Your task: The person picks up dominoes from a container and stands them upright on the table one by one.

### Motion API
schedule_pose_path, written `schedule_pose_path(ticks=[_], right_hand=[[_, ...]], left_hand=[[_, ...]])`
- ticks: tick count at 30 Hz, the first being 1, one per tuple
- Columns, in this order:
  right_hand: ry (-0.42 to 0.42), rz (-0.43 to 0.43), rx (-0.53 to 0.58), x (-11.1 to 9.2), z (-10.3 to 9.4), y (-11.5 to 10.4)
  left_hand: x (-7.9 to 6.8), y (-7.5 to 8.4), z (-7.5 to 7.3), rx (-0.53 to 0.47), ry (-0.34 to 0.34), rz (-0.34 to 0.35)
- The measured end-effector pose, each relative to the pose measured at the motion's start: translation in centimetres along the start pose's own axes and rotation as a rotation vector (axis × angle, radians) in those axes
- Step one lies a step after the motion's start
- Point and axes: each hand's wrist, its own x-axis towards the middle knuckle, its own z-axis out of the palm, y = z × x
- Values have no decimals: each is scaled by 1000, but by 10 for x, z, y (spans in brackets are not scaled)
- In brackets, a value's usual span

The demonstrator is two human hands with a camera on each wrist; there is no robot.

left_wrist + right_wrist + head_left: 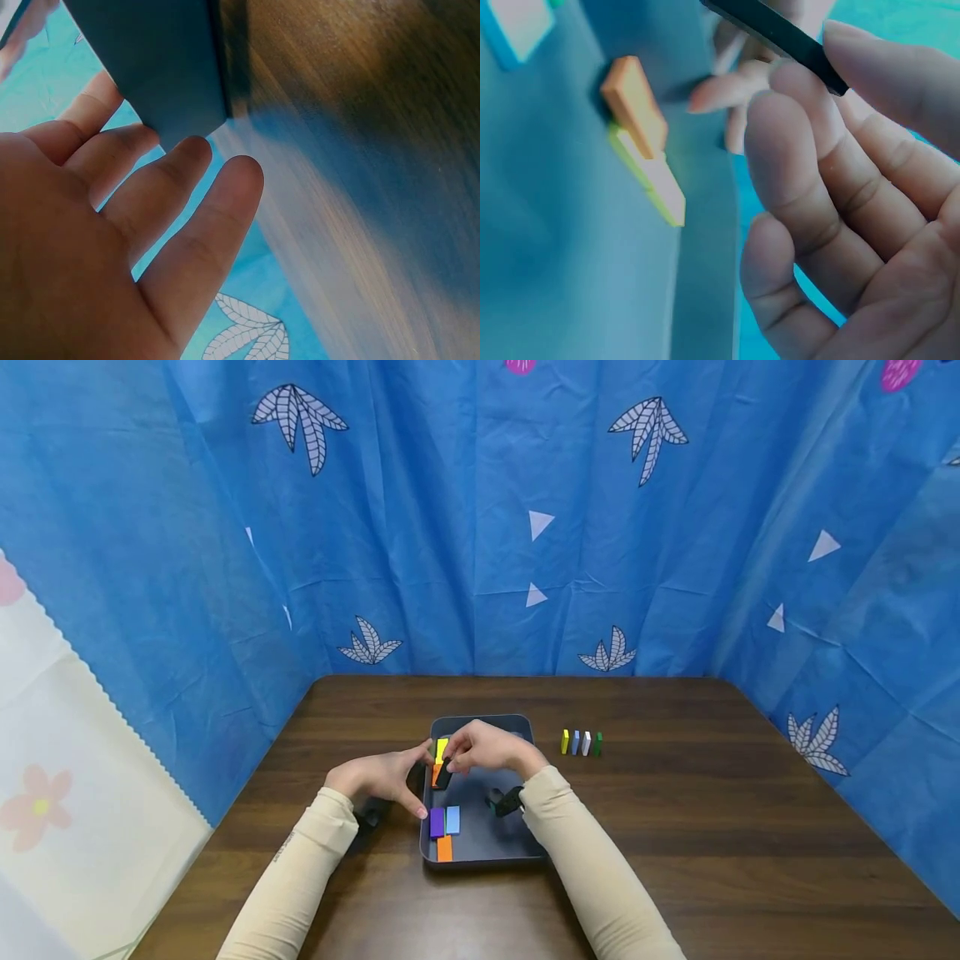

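Note:
My right hand pinches a black block between thumb and fingers, above the left side of a dark grey tray. In the right wrist view the black block is tilted. Below it in the tray are an orange block and a yellow block, touching each other. My left hand is at the tray's left rim, thumb and fingers spread, holding nothing. Its fingers lie beside the tray's outer wall; whether they touch it, I cannot tell.
Purple and light blue blocks sit in the tray's near left, with an orange block in front. Right of the tray stand yellow, blue, white and green blocks in a row. A blue curtain hangs behind.

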Motion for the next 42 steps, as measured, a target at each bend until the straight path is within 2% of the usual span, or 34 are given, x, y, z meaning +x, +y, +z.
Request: schedule_pose_path(ticks=[7,14,20,27,33,42], right_hand=[[127,-37,63,-16,-19,0],[262,-43,123,-30,-23,12],[345,-61,182,-48,-31,15],[421,-61,248,-67,-38,22],[459,-83,287,-74,-42,27],[554,-70,253,-81,-49,32]], left_hand=[[2,2,-3,-10,5,-36],[1,-1,3,-14,3,-47],[3,-1,3,-4,-5,-44],[4,-2,1,-6,-12,-46],[4,0,1,4,-3,-41],[3,0,2,26,5,-45]])
